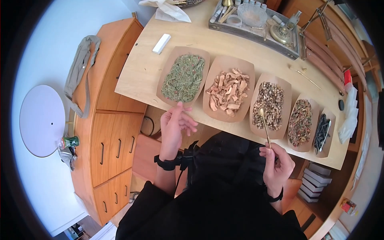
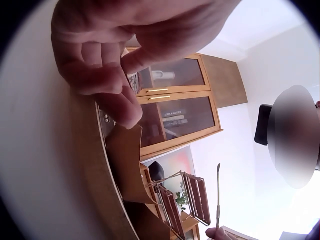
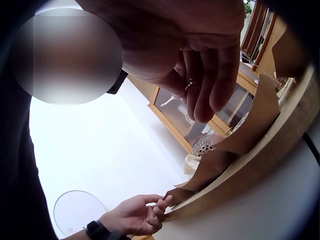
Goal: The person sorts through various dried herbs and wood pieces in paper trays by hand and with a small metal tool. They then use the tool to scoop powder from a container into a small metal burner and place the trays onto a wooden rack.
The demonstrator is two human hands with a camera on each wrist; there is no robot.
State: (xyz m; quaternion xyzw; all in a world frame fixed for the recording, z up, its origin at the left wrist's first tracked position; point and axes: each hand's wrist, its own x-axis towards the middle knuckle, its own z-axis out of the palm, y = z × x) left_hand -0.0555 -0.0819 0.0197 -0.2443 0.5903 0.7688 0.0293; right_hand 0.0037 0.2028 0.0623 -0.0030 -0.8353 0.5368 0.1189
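Observation:
My right hand pinches the lower end of a slim brass-coloured spoon between thumb and fingers. The spoon's small tip stands over chopped brown pieces in the third paper tray. My left hand is at the near edge of the first tray, which holds dried green herb; its fingers are relaxed, fingertips right at the rim. Between these two trays, another holds pale tan slices. In the left wrist view, the left hand's fingers are loosely bent with nothing gripped.
Further right stand trays of mixed dried flakes and dark strips. A white block lies at the back left. Behind, a wooden tray carries a glass bowl and a brass burner. A thin brass stick lies at right.

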